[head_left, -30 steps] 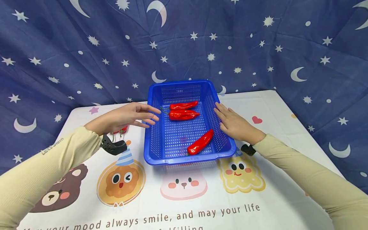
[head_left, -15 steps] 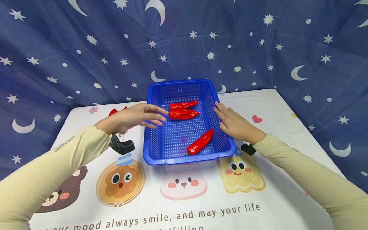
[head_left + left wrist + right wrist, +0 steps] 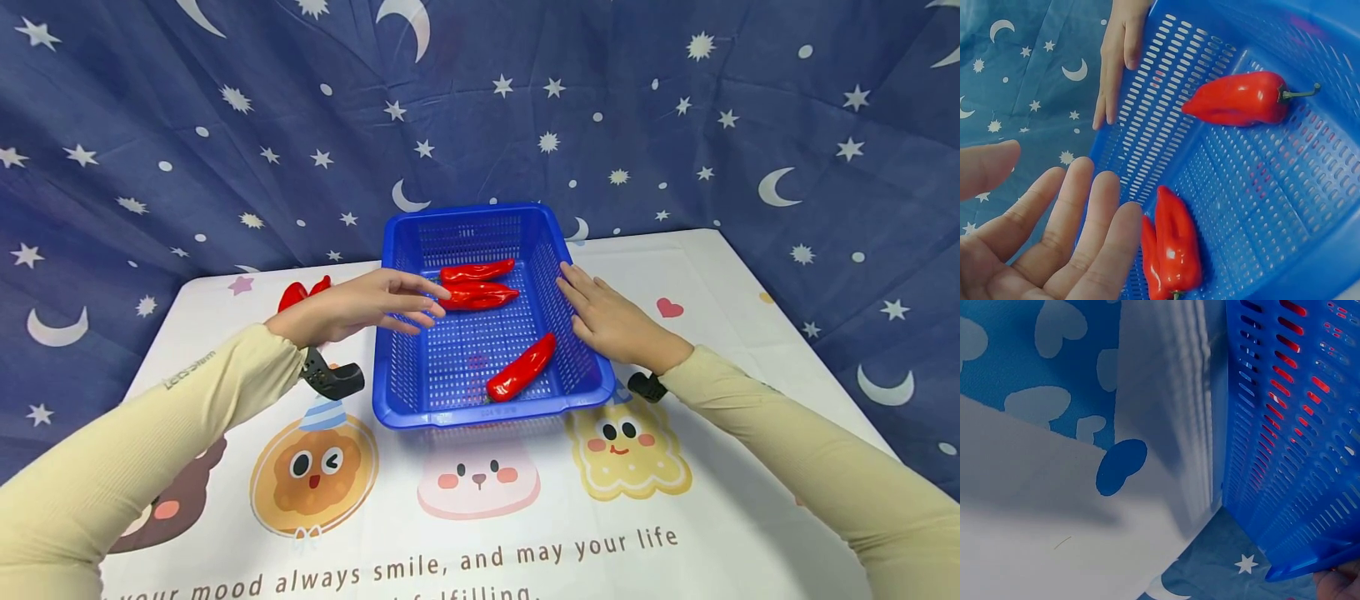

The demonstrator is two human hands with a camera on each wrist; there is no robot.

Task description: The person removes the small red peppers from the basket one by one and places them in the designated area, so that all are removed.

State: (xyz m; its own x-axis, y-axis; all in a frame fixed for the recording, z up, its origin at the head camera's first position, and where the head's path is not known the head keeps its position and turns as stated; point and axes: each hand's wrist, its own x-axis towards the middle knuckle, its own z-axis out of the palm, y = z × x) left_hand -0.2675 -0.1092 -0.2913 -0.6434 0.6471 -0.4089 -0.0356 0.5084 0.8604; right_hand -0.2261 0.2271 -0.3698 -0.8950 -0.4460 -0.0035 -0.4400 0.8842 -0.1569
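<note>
A blue perforated basket (image 3: 491,415) holds three red peppers: two side by side at its back left, one pepper (image 3: 521,368) at the front right. My left hand (image 3: 367,305) reaches over the basket's left rim with fingers spread, holding nothing; its fingertips overlap the stem end of a back pepper (image 3: 480,296). In the left wrist view the left hand (image 3: 1066,237) has its palm showing beside the peppers. My right hand (image 3: 618,320) rests on the right rim, fingers extended. Only a bit of the right hand (image 3: 1338,584) shows in the right wrist view, at the basket's edge.
More red peppers (image 3: 294,295) lie on the white printed tablecloth (image 3: 600,567) left of the basket, partly hidden behind the left wrist. A dark blue curtain (image 3: 480,108) with moons and stars hangs right behind the table.
My left hand has moved right, from beside the basket's left rim to over its inside. My right hand and the peppers in the basket have stayed where they were.
</note>
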